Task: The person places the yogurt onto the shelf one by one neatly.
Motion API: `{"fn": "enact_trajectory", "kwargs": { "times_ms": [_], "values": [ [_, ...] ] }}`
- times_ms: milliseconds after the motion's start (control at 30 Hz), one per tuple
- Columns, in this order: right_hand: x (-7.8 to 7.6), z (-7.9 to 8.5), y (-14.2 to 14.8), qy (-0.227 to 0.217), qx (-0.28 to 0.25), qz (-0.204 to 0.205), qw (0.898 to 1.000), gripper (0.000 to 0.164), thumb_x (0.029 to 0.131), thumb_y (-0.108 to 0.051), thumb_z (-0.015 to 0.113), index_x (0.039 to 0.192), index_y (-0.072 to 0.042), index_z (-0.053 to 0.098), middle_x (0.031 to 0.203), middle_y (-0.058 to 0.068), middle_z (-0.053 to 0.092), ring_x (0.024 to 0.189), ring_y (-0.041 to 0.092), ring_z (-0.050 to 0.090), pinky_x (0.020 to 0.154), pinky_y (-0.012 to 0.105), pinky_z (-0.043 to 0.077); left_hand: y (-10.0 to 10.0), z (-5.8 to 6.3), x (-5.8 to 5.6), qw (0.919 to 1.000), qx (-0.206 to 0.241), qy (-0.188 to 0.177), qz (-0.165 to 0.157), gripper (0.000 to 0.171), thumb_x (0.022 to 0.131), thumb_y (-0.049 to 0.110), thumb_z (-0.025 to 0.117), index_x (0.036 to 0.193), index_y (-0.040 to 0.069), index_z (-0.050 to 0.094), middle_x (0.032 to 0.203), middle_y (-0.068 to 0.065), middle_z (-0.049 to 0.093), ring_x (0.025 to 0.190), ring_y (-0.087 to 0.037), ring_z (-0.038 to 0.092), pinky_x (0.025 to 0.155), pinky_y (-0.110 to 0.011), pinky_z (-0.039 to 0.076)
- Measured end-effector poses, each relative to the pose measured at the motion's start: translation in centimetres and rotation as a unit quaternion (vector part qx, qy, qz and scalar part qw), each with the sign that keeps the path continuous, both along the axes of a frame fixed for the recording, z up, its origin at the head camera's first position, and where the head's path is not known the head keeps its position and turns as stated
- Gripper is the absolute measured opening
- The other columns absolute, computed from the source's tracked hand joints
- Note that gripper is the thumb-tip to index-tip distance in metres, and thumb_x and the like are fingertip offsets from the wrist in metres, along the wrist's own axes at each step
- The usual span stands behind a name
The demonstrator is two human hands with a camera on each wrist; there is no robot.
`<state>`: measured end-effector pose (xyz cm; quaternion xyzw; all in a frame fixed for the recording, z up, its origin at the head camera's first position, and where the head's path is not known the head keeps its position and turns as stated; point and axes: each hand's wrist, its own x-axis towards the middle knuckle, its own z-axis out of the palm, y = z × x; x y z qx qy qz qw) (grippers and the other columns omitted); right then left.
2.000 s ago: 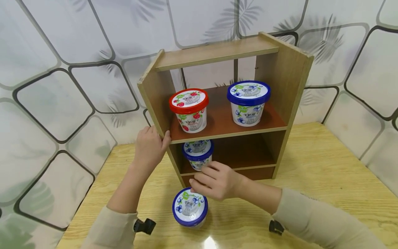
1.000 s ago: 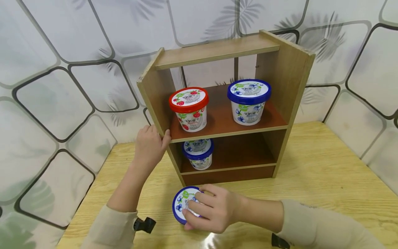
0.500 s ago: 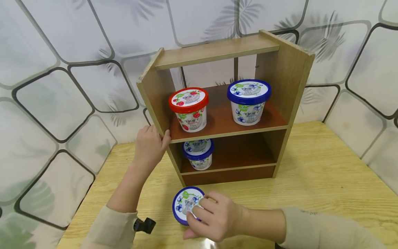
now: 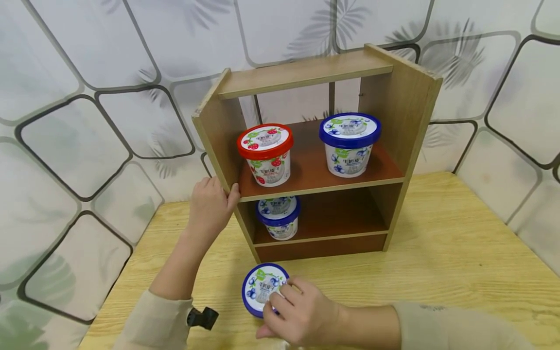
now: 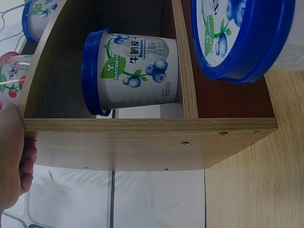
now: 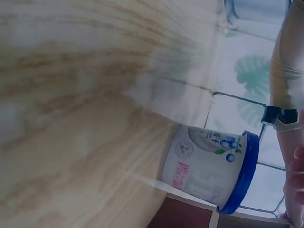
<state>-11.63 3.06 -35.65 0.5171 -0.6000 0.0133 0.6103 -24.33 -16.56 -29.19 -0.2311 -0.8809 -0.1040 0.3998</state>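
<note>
In the head view my left hand (image 4: 212,201) grips the left side panel of a small wooden shelf (image 4: 411,112), thumb at its front edge. My right hand (image 4: 302,313), fingers loosely bent, is over the right part of a blue-lidded blueberry tub (image 4: 262,287) standing on the table before the shelf. In the right wrist view a gap separates the fingers (image 6: 297,173) from that tub's lid (image 6: 242,175). A second blueberry tub (image 4: 282,229) stands at the left of the lower compartment. Above it sits a red-lidded strawberry tub (image 4: 269,167), with another blueberry tub (image 4: 350,158) to its right.
The wooden table (image 4: 472,272) extends to both sides of the shelf. Behind it rises a patterned wall (image 4: 131,43). A black wrist camera (image 4: 203,318) is on the left sleeve.
My right hand came down from beside the lower compartment onto the tabletop tub's lid, then drew slightly back toward the lower right. The left hand and the tubs stay in place.
</note>
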Motion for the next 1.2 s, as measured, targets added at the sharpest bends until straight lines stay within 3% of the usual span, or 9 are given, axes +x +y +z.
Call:
{"fn": "enact_trajectory", "kwargs": {
  "times_ms": [167,333,600,767,1067,1200],
  "values": [
    [0.3,-1.4,-0.2,-0.04,0.004,-0.038,0.998,0.045,0.099,-0.041,0.038,0.062,-0.02,0.054,0.061,-0.006,0.055,0.051,0.008,0.047,0.053,0.023,0.047,0.0,0.1,0.0,1.0,-0.002,-0.009,0.0,0.029,0.089,0.022,0.054,0.081,-0.006,0.056,0.067,-0.018,0.06,0.062,-0.033,0.052,0.058,-0.041,0.042],
    [0.6,-1.7,-0.4,-0.072,0.005,-0.057,0.996,0.047,0.1,-0.037,0.035,0.062,-0.018,0.053,0.059,-0.006,0.053,0.053,0.009,0.048,0.056,0.026,0.049,0.0,0.2,0.2,0.9999,-0.001,-0.013,-0.001,0.029,0.089,0.022,0.055,0.082,-0.006,0.057,0.068,-0.019,0.061,0.062,-0.033,0.052,0.059,-0.041,0.043],
    [0.7,-2.4,-0.5,-0.073,0.002,-0.073,0.995,0.046,0.101,-0.029,0.035,0.063,-0.015,0.055,0.06,-0.003,0.054,0.053,0.011,0.047,0.058,0.03,0.051,0.0,0.1,0.1,1.0,0.001,-0.009,-0.002,0.028,0.089,0.022,0.053,0.08,-0.005,0.056,0.066,-0.018,0.059,0.062,-0.034,0.051,0.058,-0.042,0.042],
    [1.0,-3.0,-0.6,-0.095,0.006,-0.095,0.991,0.046,0.101,-0.03,0.035,0.064,-0.014,0.057,0.061,0.0,0.056,0.055,0.014,0.05,0.06,0.032,0.051,0.0,-0.1,-0.1,0.9999,0.006,0.01,-0.008,0.028,0.088,0.021,0.055,0.075,-0.003,0.054,0.061,-0.017,0.056,0.06,-0.034,0.05,0.057,-0.043,0.041],
    [1.0,-4.4,-0.7,-0.114,0.025,-0.114,0.987,0.047,0.101,-0.03,0.033,0.065,-0.012,0.058,0.062,0.001,0.056,0.055,0.015,0.051,0.06,0.034,0.051,0.1,-0.1,0.0,1.0,0.002,0.006,-0.005,0.029,0.089,0.022,0.054,0.074,-0.003,0.054,0.061,-0.016,0.056,0.059,-0.033,0.05,0.056,-0.041,0.04],
    [0.8,-5.1,-0.9,-0.103,0.04,-0.116,0.987,0.047,0.101,-0.029,0.033,0.064,-0.013,0.057,0.063,0.001,0.057,0.056,0.015,0.053,0.058,0.032,0.05,0.1,0.0,0.1,0.9999,-0.001,0.011,-0.006,0.03,0.088,0.022,0.055,0.072,-0.003,0.054,0.06,-0.016,0.056,0.058,-0.033,0.049,0.055,-0.041,0.04]
  ]
}}
